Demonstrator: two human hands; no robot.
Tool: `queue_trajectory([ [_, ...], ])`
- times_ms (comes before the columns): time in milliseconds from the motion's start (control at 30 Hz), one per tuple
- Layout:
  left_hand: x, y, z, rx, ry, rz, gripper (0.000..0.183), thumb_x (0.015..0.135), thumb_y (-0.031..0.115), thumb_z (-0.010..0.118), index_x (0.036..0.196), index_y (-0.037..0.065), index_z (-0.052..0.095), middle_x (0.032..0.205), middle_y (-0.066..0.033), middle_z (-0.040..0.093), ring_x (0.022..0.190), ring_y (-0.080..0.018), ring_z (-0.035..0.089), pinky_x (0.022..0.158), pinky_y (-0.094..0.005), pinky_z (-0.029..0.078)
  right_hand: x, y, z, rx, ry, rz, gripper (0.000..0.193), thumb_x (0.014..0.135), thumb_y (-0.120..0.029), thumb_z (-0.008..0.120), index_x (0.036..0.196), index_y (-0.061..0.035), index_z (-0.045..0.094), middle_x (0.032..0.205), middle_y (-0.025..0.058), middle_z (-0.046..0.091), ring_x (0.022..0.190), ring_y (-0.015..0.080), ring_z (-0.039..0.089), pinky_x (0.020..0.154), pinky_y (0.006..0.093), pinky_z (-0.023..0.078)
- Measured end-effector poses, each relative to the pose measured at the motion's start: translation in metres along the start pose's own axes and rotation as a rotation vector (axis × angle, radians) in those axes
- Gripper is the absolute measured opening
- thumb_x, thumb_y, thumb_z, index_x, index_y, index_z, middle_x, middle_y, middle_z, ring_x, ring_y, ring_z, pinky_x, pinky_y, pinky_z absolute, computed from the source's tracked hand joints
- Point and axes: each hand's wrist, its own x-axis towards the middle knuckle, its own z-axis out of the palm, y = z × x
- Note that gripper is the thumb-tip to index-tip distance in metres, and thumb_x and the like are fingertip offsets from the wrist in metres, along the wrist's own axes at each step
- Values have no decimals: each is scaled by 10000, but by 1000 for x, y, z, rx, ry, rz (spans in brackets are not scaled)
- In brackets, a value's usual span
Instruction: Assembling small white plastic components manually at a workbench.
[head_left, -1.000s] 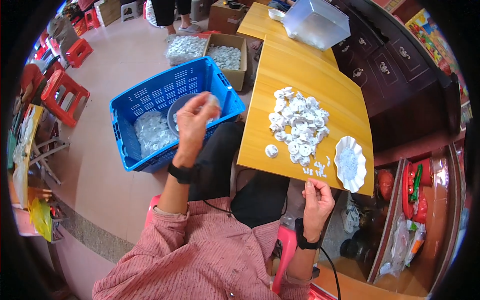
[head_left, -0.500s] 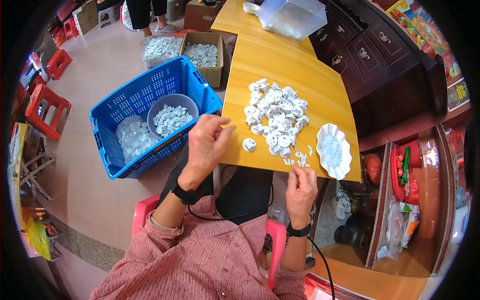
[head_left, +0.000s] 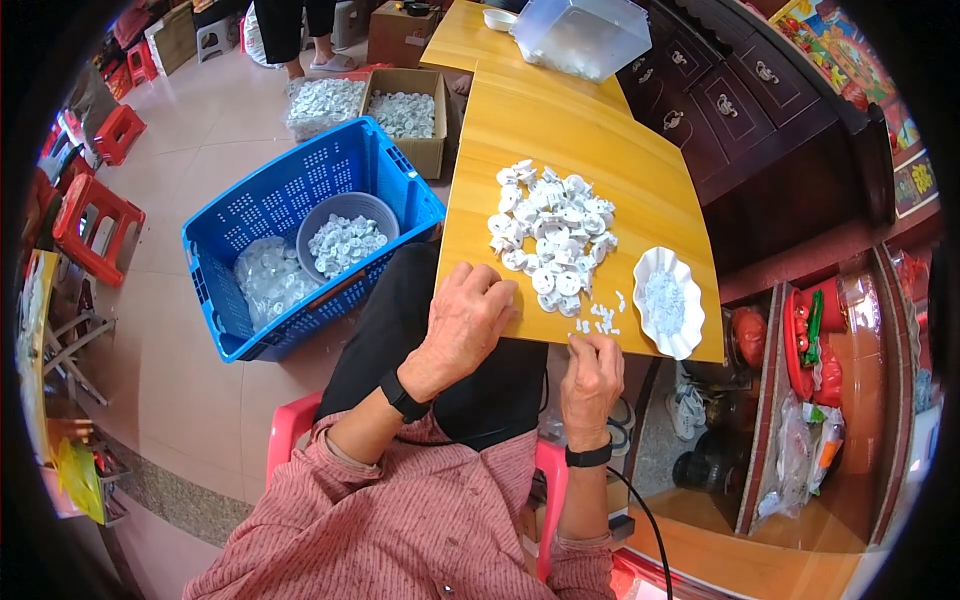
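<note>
My left hand (head_left: pixel 468 322) is at the table's near edge, its fingers bent down over the wood; whatever they close on is hidden beneath them. Just past its fingertips lies a heap of round white plastic parts (head_left: pixel 550 235), some showing prongs. My right hand (head_left: pixel 592 380) is at the same edge further right, thumb and fingers pinched together, and what is between them cannot be made out. Close to its fingertips several tiny clear-white plastic pieces (head_left: pixel 604 316) are scattered. A white scalloped dish (head_left: pixel 684 340) to the right holds many more such tiny pieces (head_left: pixel 664 300).
On the floor at left stands a blue crate (head_left: pixel 270 185) with a grey basket (head_left: pixel 385 212) and a bag of white parts (head_left: pixel 268 285). Behind it is a cardboard box (head_left: pixel 437 135). A clear plastic bin (head_left: pixel 585 35) is at the table's far end; dark drawers (head_left: pixel 740 120) flank its right.
My left hand has come from beyond the table's left edge rightward and down onto the spot where a lone white part lay, now covered. My right hand has shifted slightly left.
</note>
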Motion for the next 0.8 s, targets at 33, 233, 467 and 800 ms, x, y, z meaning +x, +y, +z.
queue_trajectory([
  [33, -1, -1, 1, 0, 0, 1, 282, 777, 89, 771, 1049, 52, 709, 960, -113, 641, 916, -304, 596, 774, -406, 518, 0, 0, 0, 0, 10, -1, 159, 823, 26, 674, 979, -7, 681, 959, 136, 597, 900, 320, 614, 771, 424, 489],
  [233, -5, 9, -9, -536, -115, -307, 267, 866, 91, 749, 1123, 36, 704, 985, -72, 679, 873, -172, 657, 747, -296, 534, 1, -15, -4, 296, 42, 180, 67, 912, -13, 644, 967, 0, 608, 946, 154, 593, 866, 336, 617, 745, 420, 504],
  [467, -22, 11, 1, -1734, -304, -737, 331, 1011, 172, 616, 1277, -26, 616, 1123, -96, 688, 929, -158, 685, 812, -279, 578, 10, -47, -31, 635, -25, 321, 66, 930, -33, 638, 957, 9, 596, 1011, 159, 611, 866, 278, 620, 751, 377, 510],
  [800, -31, 14, 10, -1897, -382, -689, 360, 1003, 183, 623, 1298, -22, 601, 1174, -109, 676, 996, -168, 676, 881, -311, 581, 12, -53, -39, 548, 43, 188, 89, 885, -25, 683, 922, 0, 607, 1066, 168, 612, 955, 308, 622, 815, 399, 505],
])
